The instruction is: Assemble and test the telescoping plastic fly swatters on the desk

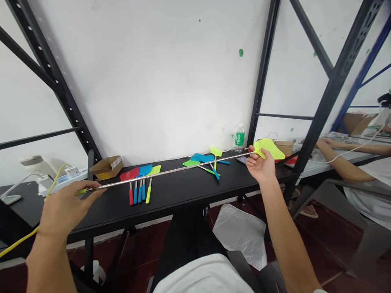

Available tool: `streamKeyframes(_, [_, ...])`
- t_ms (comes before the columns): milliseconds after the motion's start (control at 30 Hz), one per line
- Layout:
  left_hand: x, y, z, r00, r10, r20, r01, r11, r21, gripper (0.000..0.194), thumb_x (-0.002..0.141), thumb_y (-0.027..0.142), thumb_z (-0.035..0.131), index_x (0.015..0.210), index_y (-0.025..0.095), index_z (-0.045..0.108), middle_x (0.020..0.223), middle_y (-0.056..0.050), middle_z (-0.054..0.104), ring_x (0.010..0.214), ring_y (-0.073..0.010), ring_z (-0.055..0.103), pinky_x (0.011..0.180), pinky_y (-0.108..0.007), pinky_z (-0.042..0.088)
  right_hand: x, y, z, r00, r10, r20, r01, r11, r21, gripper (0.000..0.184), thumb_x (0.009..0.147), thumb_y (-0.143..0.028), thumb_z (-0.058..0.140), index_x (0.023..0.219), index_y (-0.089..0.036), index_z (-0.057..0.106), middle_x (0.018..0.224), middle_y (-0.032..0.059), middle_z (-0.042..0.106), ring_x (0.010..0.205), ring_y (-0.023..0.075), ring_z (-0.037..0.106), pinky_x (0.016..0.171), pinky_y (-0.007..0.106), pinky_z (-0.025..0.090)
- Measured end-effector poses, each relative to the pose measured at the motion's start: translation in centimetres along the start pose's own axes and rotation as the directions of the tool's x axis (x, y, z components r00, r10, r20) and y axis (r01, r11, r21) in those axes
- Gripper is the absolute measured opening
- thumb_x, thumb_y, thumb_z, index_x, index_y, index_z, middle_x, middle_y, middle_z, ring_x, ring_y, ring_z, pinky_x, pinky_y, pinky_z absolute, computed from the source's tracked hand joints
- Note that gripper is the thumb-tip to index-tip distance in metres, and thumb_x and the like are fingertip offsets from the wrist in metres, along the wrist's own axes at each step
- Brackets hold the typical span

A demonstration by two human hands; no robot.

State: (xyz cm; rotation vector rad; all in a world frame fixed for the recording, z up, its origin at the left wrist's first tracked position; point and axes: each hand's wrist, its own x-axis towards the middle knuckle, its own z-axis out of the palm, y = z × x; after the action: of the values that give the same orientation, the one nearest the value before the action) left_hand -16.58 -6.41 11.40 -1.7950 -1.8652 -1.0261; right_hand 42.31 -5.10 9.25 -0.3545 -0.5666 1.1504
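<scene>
A yellow-green fly swatter point(270, 148) with a long metal rod stretches across the view above the black table. My right hand point(261, 165) is closed on it at the base of its mesh head. At the other end, my left hand point(69, 203) grips its yellow-green handle, most of which the fingers hide. Below the rod lies a row of shorter fly swatters point(144, 171) in red, blue and yellow-green, with their handles pointing toward me. Farther right, blue and green fly swatters point(203, 158) lie crossed in a loose pile.
An open cardboard box point(106, 167) sits at the table's left, beside a power strip point(65, 179) and yellow cable. A water bottle point(240, 137) stands at the back right. Black metal posts point(264, 69) frame the table point(177, 191). Another person's arm point(336, 162) rests at the right.
</scene>
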Motion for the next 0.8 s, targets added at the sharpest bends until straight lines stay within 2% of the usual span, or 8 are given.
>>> streamKeyframes(167, [-0.1,-2.0,0.4,0.986,0.067,-0.152,-0.057,0.996,0.072,0.043,0.072,0.065,0.057,0.086,0.027,0.073,0.096,-0.004,0.076,0.09,-0.031,0.067,0.079,-0.038,0.044,0.0,-1.5,-1.2,0.999,-0.052,-0.014,0.052,0.999,0.015,0.021,0.087,-0.036,0.058,0.099,-0.02,0.063,0.06,-0.0056,0.041,0.046,0.0087,0.037,0.04,0.021,0.039])
streamKeyframes(267, [-0.1,-3.4,0.8,0.978,0.072,-0.197,-0.062,0.997,0.053,0.041,0.072,0.062,0.058,0.088,0.027,0.073,0.098,-0.004,0.075,0.093,-0.0316,0.067,0.074,-0.036,0.044,-0.2,-2.2,-1.6,0.996,-0.088,-0.027,0.087,0.996,-0.033,0.02,0.087,-0.037,0.058,0.096,-0.02,0.064,0.059,-0.0056,0.04,0.046,0.0088,0.036,0.041,0.021,0.038])
streamKeyframes(367, [0.0,-4.4,0.9,0.98,-0.017,-0.2,0.017,1.0,-0.005,0.037,0.069,0.058,0.065,0.089,0.028,0.074,0.091,-0.003,0.074,0.087,-0.0291,0.066,0.066,-0.032,0.042,-0.2,-2.7,-2.0,0.989,-0.129,-0.074,0.117,0.982,-0.147,0.02,0.085,-0.036,0.058,0.092,-0.019,0.066,0.058,-0.0044,0.041,0.047,0.0092,0.036,0.041,0.021,0.036])
streamKeyframes(500, [-0.3,-4.1,0.4,0.974,-0.21,-0.088,0.188,0.96,-0.207,0.033,0.063,0.047,0.071,0.089,0.028,0.076,0.073,0.002,0.07,0.066,-0.0214,0.063,0.061,-0.028,0.042,0.1,-3.2,-2.7,0.978,-0.181,-0.106,0.143,0.946,-0.292,0.026,0.083,-0.039,0.058,0.09,-0.016,0.069,0.059,-0.0019,0.046,0.048,0.01,0.039,0.042,0.023,0.035])
streamKeyframes(567, [-0.6,-3.5,-0.1,0.967,-0.248,-0.064,0.212,0.915,-0.343,0.039,0.061,0.045,0.071,0.096,0.029,0.076,0.074,0.003,0.07,0.061,-0.0183,0.06,0.058,-0.027,0.042,0.3,-3.4,-3.1,0.974,-0.195,-0.118,0.147,0.932,-0.332,0.028,0.082,-0.041,0.059,0.09,-0.017,0.07,0.06,-0.0011,0.049,0.048,0.0103,0.039,0.042,0.024,0.034])
streamKeyframes(667, [-1.2,-2.9,-1.0,0.963,-0.261,-0.061,0.183,0.808,-0.56,0.048,0.056,0.044,0.077,0.101,0.026,0.076,0.082,0.001,0.07,0.063,-0.0159,0.057,0.053,-0.024,0.043,0.4,-3.8,-3.7,0.965,-0.215,-0.152,0.145,0.916,-0.374,0.027,0.083,-0.041,0.058,0.087,-0.017,0.07,0.06,0.0002,0.053,0.048,0.0106,0.041,0.042,0.024,0.034])
streamKeyframes(733, [-1.4,-2.6,-1.5,0.973,-0.229,0.006,0.163,0.673,-0.722,0.047,0.053,0.039,0.081,0.097,0.023,0.076,0.083,-0.001,0.069,0.065,-0.016,0.058,0.056,-0.025,0.049,0.4,-4.1,-3.9,0.961,-0.22,-0.169,0.141,0.913,-0.383,0.026,0.084,-0.04,0.057,0.087,-0.017,0.069,0.06,0.0009,0.055,0.048,0.0107,0.042,0.042,0.023,0.034])
streamKeyframes(800, [-1.5,-2.0,-1.8,0.973,-0.226,0.051,0.167,0.53,-0.831,0.044,0.053,0.037,0.081,0.092,0.019,0.076,0.072,-0.002,0.065,0.058,-0.0158,0.056,0.058,-0.03,0.054,0.3,-4.3,-4.0,0.956,-0.229,-0.183,0.146,0.914,-0.38,0.026,0.085,-0.039,0.056,0.087,-0.017,0.069,0.06,0.0015,0.057,0.048,0.0108,0.044,0.042,0.023,0.035])
